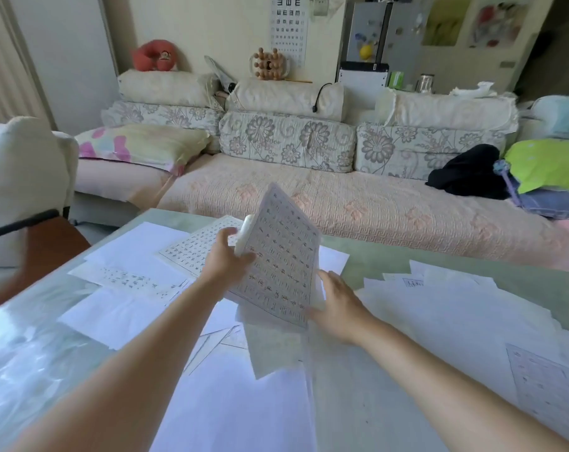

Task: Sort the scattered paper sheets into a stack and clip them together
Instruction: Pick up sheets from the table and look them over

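A: Status?
B: Stack [283, 252] held tilted above surface [390, 256]; left edge clasped by left grip [227, 256] with white clip [244, 236], near corner by right grip [337, 301].
A: Risk?
B: Back sheets could be dropped if misaligned.

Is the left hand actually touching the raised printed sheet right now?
Touching. The head view shows the left hand gripping the raised printed sheet at its left edge, with the thumb lying on the printed face and no gap.
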Available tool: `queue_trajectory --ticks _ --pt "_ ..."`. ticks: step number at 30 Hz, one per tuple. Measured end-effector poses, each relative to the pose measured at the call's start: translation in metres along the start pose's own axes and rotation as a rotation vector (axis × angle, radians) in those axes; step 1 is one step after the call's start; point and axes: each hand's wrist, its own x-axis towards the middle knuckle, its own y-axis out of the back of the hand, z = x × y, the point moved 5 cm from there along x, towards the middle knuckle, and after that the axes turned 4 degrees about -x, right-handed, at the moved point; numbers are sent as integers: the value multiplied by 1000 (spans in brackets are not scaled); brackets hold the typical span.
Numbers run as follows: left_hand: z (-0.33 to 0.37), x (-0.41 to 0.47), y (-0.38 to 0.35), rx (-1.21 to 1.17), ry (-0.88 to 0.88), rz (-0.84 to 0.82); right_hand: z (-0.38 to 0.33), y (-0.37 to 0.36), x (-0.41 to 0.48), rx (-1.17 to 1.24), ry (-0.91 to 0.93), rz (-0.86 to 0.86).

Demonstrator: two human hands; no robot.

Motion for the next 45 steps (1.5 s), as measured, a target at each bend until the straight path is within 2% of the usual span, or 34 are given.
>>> queue_trajectory --ticks 2,4,7,11,15,18,21,25,28,32,34,38,41,45 --pt "-6 -17 10 -273 160 -13 -16 11 -1 236 -86 56" --pt "-22 -30 19 -373 327 -36 -25 19 6 327 -180 42" --pt "-56 -57 44 -321 480 15 -34 11 13 274 -240 -27" --pt "-96 -81 61 -282 488 0 -46 -40 6 179 -198 -233" --pt "-118 -87 81 -295 540 94 -66 -76 -1 -27 -90 -286" --pt "-116 -96 102 -136 454 185 -81 -83 -5 -46 1 -243" --pt "-106 -102 118 -73 258 186 -85 -76 -7 13 12 -153" --pt "-76 -113 147 -98 50 233 -89 -55 -16 366 -114 -46" --pt "-55 -128 165 -240 -107 252 -102 -43 -25 603 -97 -45" --pt "-41 -147 174 -513 -158 184 -134 -18 -32 676 63 25" --pt "-34 -153 176 -568 -187 174 -144 -7 -37 684 108 52" --pt "-13 -165 172 -460 -322 169 -148 22 -52 715 141 144" --pt "3 -168 163 -383 -339 272 -141 45 -67 659 165 205" --pt "21 -174 118 -363 -324 189 -116 70 -93 659 163 350"
